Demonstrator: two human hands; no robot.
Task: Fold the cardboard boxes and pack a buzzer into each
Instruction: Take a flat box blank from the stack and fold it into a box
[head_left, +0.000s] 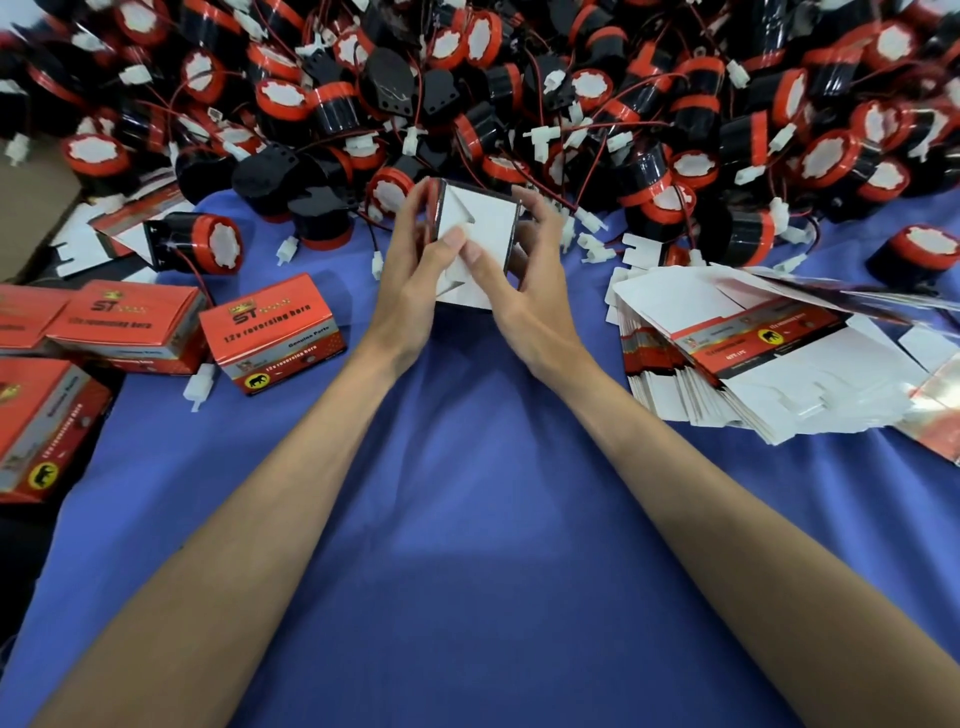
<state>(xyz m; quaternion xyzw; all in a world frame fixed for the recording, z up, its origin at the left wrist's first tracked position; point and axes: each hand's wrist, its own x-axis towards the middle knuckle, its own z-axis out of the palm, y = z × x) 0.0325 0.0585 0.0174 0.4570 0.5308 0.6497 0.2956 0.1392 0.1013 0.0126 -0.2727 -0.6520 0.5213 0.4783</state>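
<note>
A part-folded cardboard box (485, 221) is held up over the blue cloth, its white inner flaps facing me. My left hand (415, 270) grips its left side, thumb pressing a white flap. On the opposite side, my right hand (524, 280) holds the box with fingers curled round the edge and thumb on the same flap. Behind the box spreads a big heap of black and red buzzers (467, 93) with red wires and white plugs. One buzzer (200, 244) lies apart at the left.
Several closed red boxes (272, 332) lie at the left, and a loose white plug (200, 387) sits beside them. A stack of flat unfolded boxes (753, 358) lies at the right. Blue cloth (478, 545) covers the table in front of me.
</note>
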